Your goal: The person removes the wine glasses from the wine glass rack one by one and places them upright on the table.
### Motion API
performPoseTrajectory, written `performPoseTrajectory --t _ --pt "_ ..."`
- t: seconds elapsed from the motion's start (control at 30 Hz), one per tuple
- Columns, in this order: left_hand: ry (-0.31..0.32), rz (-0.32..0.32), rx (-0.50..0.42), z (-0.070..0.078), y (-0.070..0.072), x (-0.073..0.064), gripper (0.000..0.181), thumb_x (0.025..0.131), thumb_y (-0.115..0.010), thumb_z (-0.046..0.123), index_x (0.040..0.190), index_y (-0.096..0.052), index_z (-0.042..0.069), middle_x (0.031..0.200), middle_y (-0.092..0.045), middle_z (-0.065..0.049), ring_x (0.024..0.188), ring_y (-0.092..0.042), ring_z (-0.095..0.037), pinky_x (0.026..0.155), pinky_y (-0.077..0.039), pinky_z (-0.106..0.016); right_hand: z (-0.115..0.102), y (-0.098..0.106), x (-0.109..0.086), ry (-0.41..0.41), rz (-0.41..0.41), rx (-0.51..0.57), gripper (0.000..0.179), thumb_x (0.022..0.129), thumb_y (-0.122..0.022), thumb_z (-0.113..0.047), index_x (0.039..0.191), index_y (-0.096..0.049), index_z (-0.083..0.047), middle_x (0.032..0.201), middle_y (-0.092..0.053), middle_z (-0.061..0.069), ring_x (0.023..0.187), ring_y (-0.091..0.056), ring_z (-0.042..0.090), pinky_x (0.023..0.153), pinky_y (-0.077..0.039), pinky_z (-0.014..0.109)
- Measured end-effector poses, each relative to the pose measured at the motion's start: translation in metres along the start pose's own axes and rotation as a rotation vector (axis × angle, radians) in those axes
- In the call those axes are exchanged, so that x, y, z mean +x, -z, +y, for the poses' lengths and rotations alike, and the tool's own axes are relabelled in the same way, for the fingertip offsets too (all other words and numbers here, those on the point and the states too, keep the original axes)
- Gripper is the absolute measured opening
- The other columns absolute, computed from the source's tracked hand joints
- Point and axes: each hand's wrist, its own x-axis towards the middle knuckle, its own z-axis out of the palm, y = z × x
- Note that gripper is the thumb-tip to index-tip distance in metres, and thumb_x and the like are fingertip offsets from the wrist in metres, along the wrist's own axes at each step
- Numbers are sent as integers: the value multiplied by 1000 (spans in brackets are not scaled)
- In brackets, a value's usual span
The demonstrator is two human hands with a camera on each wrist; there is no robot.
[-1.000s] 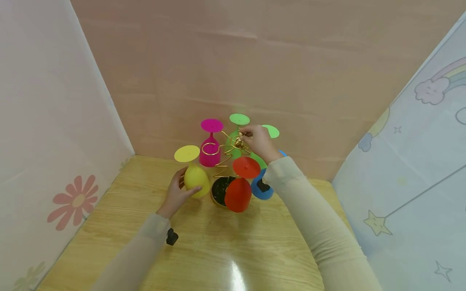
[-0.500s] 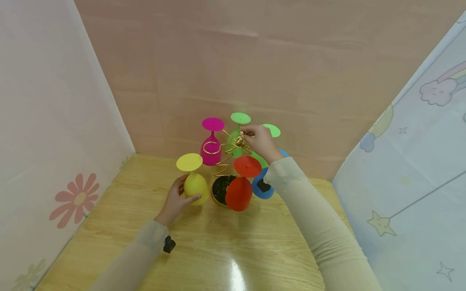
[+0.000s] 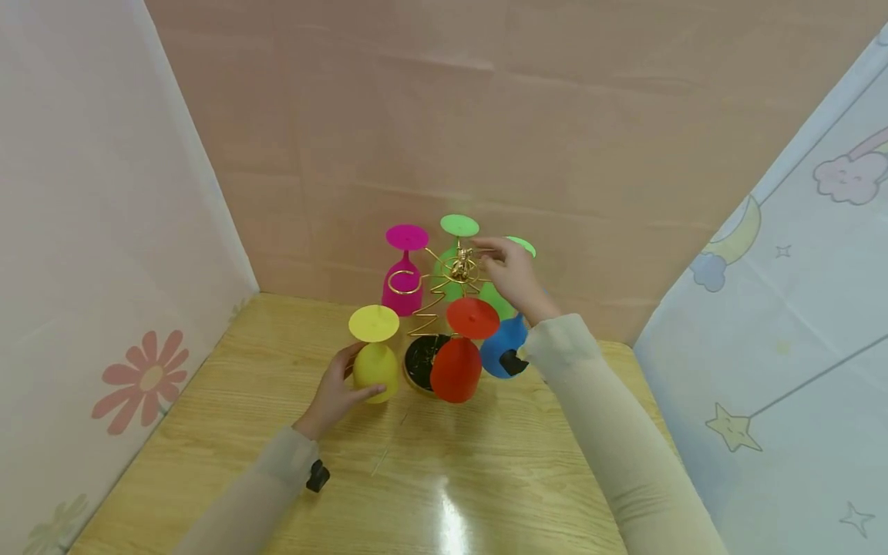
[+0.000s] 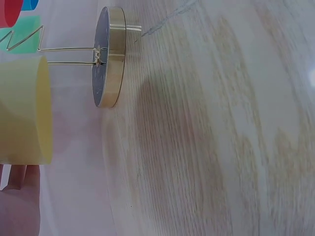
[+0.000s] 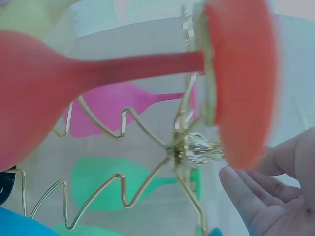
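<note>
My left hand holds a yellow plastic wine glass upside down by its bowl, thumb in front, above the table and left of the rack base. The gold wire glass rack has a knob on top. Beside that knob is my right hand; in the right wrist view its fingers extend near the knob, apart from it. Upside down in the rack hang a red glass, a magenta glass, two green glasses and a blue glass, partly hidden by the right sleeve.
The rack stands on a wooden table near the brown back wall. Printed side walls rise at left and right. A gold wire ring of the rack faces the yellow glass's side.
My left hand has lowered the yellow glass toward the table. The right hand, whose fingers pinched the knob earlier, has let go and shifted right. The rack stays put.
</note>
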Motion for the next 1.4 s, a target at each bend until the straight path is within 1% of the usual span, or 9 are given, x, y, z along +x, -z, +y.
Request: performPoseTrajectory --t 0.13,0.23,0.5,0.63,0.73,0.8,1.0,1.23,1.4 --pt "-18 -6 19 -1 0 -3 87 81 -87 13 151 -36 -2 146 -42 -23 135 -43 -43 112 -35 -62 1 7 -16 20 52 91 36 102 -47 2 136 -59 4 132 -59 22 118 -60 37 99 -53 43" --pt "-22 -17 29 0 0 -4 88 80 -88 14 150 -37 -2 145 -43 -23 134 -44 -42 113 -35 -62 4 12 -31 36 111 113 34 102 -49 0 133 -62 3 127 -62 21 112 -64 36 98 -54 43" --pt "-56 -50 78 1 -1 -7 87 79 -89 18 149 -41 1 143 -46 -21 132 -46 -40 111 -37 -63 18 15 -74 110 261 98 27 100 -58 -4 124 -69 -1 116 -67 19 106 -66 33 86 -54 17" --pt "-91 -49 109 1 -1 -10 85 76 -91 16 146 -45 1 140 -48 -22 129 -48 -41 109 -39 -64 24 10 -95 183 330 124 23 99 -59 1 119 -71 3 110 -66 20 98 -69 22 82 -56 17" --pt "-106 -55 138 0 0 -13 84 75 -92 16 144 -47 4 139 -49 -20 128 -49 -40 106 -41 -64 29 6 -109 203 362 142 22 98 -59 5 116 -71 5 107 -66 20 93 -68 12 82 -56 17" --pt "-122 -61 163 0 1 -15 84 74 -93 17 144 -48 5 139 -50 -19 127 -50 -39 104 -43 -64 32 2 -118 190 371 144 21 97 -59 9 115 -71 7 106 -66 20 92 -69 13 81 -57 18" --pt "-190 -75 220 2 5 -20 83 72 -94 12 142 -50 4 138 -51 -17 124 -52 -39 100 -46 -63 45 -16 -135 103 351 123 23 95 -57 15 116 -67 13 110 -65 24 95 -68 32 80 -58 21" --pt "-251 -115 261 4 8 -24 83 68 -95 9 139 -54 9 137 -50 -12 123 -52 -36 95 -50 -58 67 -31 -146 53 329 128 23 96 -62 7 117 -70 6 110 -66 23 96 -67 14 81 -55 14" --pt "-343 -132 332 6 7 -27 82 66 -96 11 137 -56 8 135 -50 -14 122 -52 -38 90 -54 -59 74 -38 -152 29 295 105 23 97 -65 1 119 -70 3 114 -68 18 100 -67 26 82 -55 15"
